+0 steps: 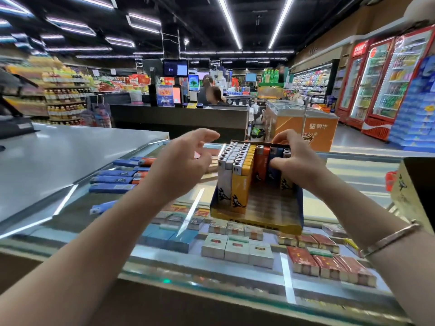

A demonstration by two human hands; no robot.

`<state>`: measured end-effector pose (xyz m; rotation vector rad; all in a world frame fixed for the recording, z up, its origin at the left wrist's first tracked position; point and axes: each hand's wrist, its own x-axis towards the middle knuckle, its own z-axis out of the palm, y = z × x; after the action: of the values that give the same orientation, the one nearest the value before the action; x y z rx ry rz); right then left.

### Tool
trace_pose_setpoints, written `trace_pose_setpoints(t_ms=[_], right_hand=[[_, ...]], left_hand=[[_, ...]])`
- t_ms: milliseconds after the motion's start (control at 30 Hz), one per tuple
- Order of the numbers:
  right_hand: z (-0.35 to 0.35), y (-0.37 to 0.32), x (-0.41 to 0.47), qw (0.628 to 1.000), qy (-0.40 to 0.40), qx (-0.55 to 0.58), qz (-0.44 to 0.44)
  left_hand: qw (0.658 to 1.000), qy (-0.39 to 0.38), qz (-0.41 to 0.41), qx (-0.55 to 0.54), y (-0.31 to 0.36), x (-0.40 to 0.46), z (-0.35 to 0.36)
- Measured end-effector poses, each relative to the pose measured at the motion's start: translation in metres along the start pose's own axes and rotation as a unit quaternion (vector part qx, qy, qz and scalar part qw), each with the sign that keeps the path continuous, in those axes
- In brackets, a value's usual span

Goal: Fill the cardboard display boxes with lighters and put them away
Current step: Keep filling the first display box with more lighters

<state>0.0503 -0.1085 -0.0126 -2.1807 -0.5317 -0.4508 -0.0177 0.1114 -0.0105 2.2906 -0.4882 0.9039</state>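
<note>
A cardboard display box (259, 220) stands on the glass counter (367, 170), partly filled. White and yellow lighters (233, 170) stand in full rows on its left side. Orange and blue lighters (266, 165) stand at its back right, and the front right floor of the box is bare. My right hand (296, 158) grips the lighters at the back right, fingers curled over their tops and thumb pressing a blue one. My left hand (181, 163) hovers just left of the box, fingers relaxed and spread, holding nothing. Several loose blue and orange lighters (117, 177) lie on the glass to the left.
Cigarette packs (235, 248) fill the case under the glass. Another cardboard box (414, 187) stands at the counter's right edge. A grey checkout surface (58, 156) lies to the left. People stand behind a far counter (179, 116), with freezers and drink coolers to the right.
</note>
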Motion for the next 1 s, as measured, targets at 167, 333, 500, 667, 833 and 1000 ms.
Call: trace_pose_setpoints(t_ms=[167,333,500,667,833,1000], right_hand=[[0.005,0.000,-0.002,0.998,0.040,-0.035,-0.022],[0.004,0.000,-0.003,0.997,0.039,-0.062,-0.031],[0.004,-0.002,-0.004,0.996,0.032,-0.074,-0.029],[0.003,-0.003,-0.004,0.995,0.029,-0.089,-0.032],[0.004,-0.001,-0.003,0.995,0.020,-0.092,-0.028],[0.003,0.000,-0.002,0.995,0.019,-0.098,-0.029]], left_hand=[[0.984,-0.106,-0.141,0.032,-0.025,-0.033,-0.027],[0.925,-0.211,-0.275,0.155,-0.049,-0.054,-0.056],[0.882,-0.229,-0.312,0.268,-0.060,-0.064,-0.071],[0.879,-0.248,-0.251,0.321,-0.059,-0.060,-0.072],[0.891,-0.177,-0.213,0.361,-0.075,-0.057,-0.070],[0.899,-0.107,-0.229,0.356,-0.087,-0.064,-0.065]])
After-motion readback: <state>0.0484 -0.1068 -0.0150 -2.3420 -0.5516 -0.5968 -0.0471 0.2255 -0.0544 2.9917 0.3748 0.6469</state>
